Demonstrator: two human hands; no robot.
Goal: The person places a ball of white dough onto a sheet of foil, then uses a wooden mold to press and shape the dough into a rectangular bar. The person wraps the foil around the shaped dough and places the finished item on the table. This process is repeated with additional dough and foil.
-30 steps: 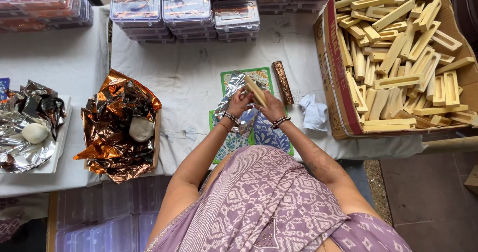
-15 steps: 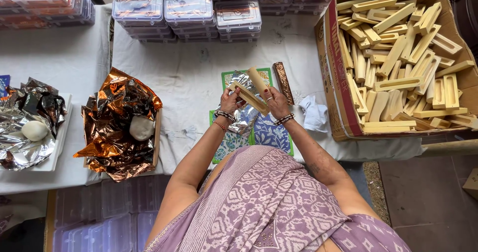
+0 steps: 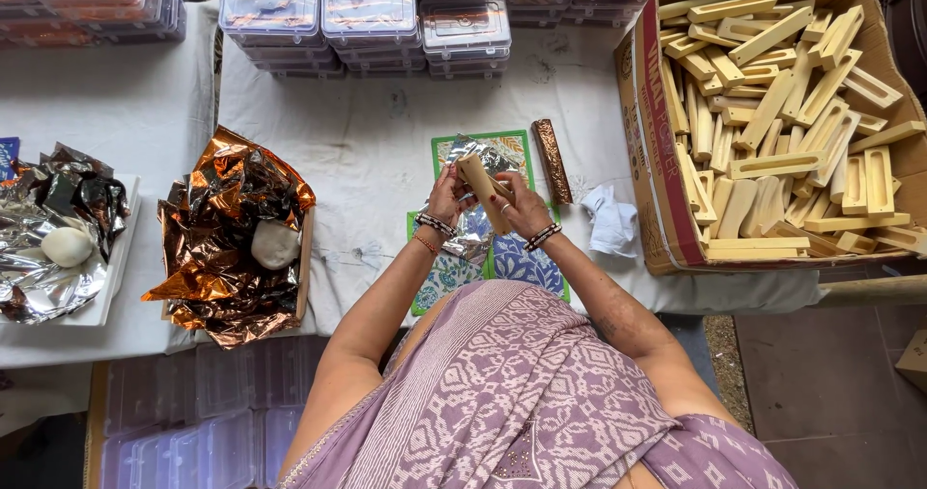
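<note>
Over the silver foil (image 3: 473, 233) — both hands, left hand (image 3: 447, 196) and right hand (image 3: 522, 204), grip a wooden bar (image 3: 482, 192).

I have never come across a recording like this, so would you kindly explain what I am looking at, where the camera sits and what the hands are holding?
There is no machine here: a person works with two bare hands, and the single picture comes from a camera worn on the head, looking straight down. The left hand and the right hand together hold a pale wooden stick-shaped block above a crinkled sheet of silver foil, which lies on green and blue patterned mats. Beside them lies a stick already wrapped in copper foil. To the right, an open cardboard box is full of similar wooden pieces. To the left sits a pile of copper-coloured foil sheets, and stacks of clear plastic boxes line the far edge of the white-covered table.
</note>
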